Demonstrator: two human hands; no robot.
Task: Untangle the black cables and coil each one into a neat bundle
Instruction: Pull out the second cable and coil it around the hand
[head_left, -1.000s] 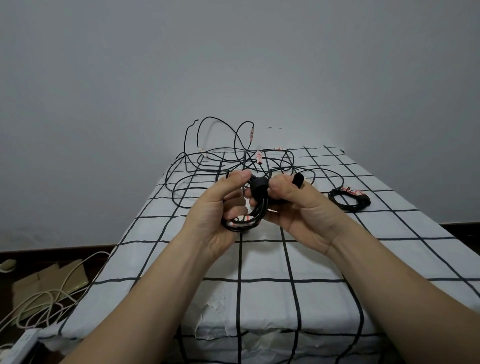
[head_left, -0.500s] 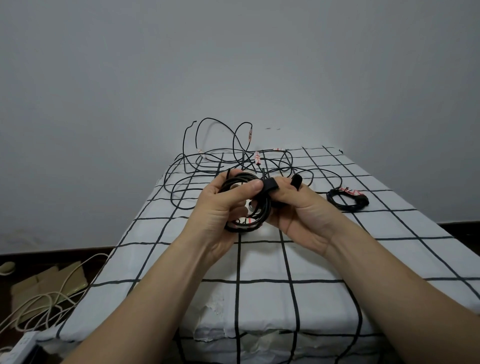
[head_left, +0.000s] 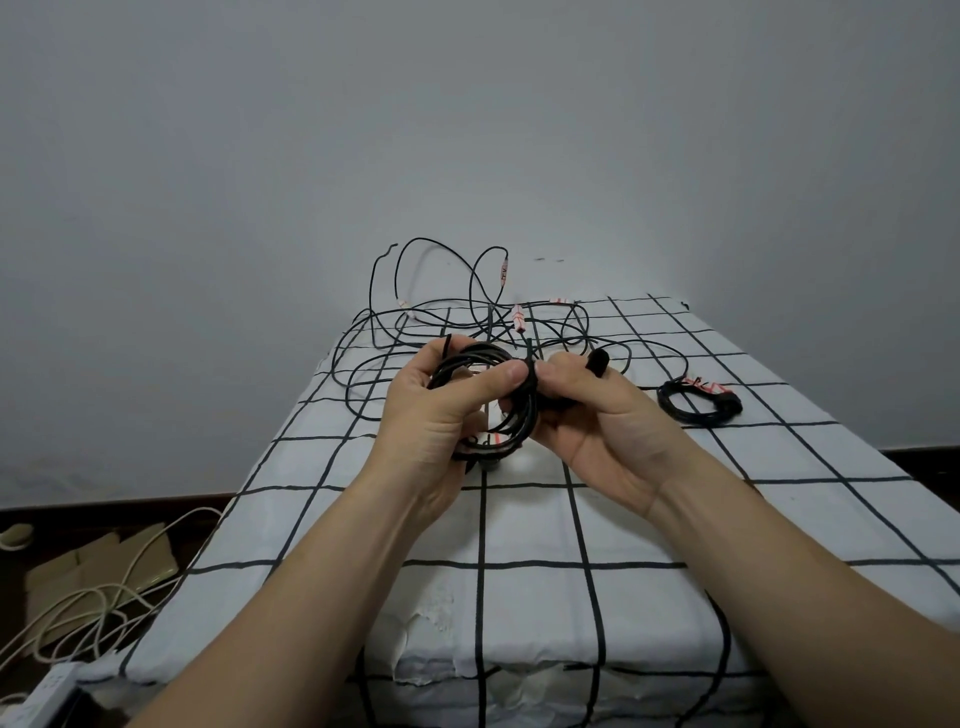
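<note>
left hand (head_left: 441, 410) grips the coiled black cable (head_left: 498, 415) held above the checked cloth (head_left: 519, 525), thumb clamping the loops; right hand (head_left: 587, 415) pinches the black strap (head_left: 596, 361): pull it snug round every loop before fastening

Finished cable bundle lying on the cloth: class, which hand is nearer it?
Right. The right hand is beside the finished bundle, not touching; the left hand lies farther off.

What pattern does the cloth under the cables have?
The cloth is white with a grid of black lines; the head view shows it best.
</note>
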